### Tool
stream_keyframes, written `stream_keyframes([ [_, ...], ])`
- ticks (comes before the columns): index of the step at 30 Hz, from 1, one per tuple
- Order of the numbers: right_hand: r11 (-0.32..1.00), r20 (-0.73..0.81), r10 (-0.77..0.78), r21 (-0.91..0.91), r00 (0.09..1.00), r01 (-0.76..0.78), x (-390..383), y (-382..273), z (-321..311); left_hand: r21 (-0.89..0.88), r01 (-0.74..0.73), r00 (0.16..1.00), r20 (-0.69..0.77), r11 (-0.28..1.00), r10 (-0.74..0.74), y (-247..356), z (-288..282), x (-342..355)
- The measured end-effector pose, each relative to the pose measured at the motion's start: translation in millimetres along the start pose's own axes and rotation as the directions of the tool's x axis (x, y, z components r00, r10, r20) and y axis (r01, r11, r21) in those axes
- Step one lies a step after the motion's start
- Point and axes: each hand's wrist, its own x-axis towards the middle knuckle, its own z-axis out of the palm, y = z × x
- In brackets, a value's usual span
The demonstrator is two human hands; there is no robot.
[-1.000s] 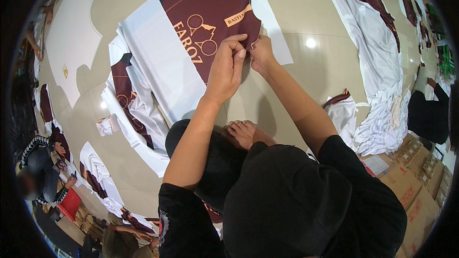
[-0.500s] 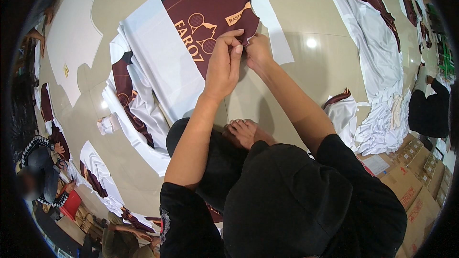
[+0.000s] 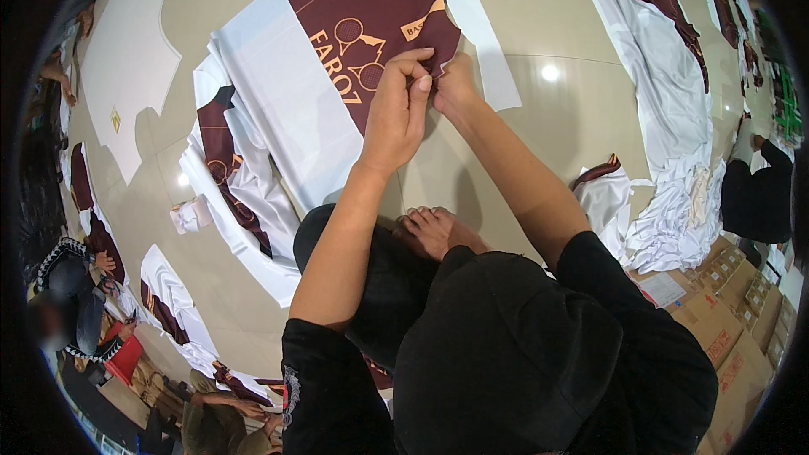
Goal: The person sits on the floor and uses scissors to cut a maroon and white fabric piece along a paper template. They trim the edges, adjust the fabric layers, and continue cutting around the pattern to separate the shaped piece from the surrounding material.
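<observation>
A maroon printed fabric panel with gold lettering lies on a white sheet spread over the beige tiled floor. My left hand and my right hand meet at the panel's near edge, both pinching the maroon fabric where it joins the white layer. My fingertips hide the exact spot. I sit on the floor in black clothes, and my bare foot shows below my arms.
More white and maroon sheets overlap to the left. A long strip of sheets runs along the right to a crumpled pile. Cardboard boxes stand at lower right. Other people sit at left and right.
Both hands have stayed at the panel's edge, shifting slightly; the left fingers have curled tighter over the fabric.
</observation>
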Motion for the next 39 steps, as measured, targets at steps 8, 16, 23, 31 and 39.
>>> stream_keyframes([
  [8,0.982,0.072,0.012,0.187,0.997,-0.025,6,7,1,0.008,0.027,1.0,0.006,1.0,-0.027,2,0,0],
  [16,0.999,-0.028,0.029,0.014,0.999,-0.029,6,9,-38,-0.052,0.088,0.987,0.136,0.995,-0.08,5,3,-4],
  [23,0.884,0.066,0.186,-0.446,0.98,-0.138,-11,-49,-128,0.033,0.08,0.896,0.435,0.996,-0.086,13,5,-11],
  [31,0.748,0.046,0.223,-0.648,0.974,-0.141,-7,-87,-159,0.14,0.145,0.828,0.525,0.98,-0.197,11,3,-13],
  [39,0.699,-0.027,0.18,-0.699,0.983,-0.147,-31,-90,-191,0.727,0.017,0.988,0.091,0.687,-0.121,-46,7,-17],
])
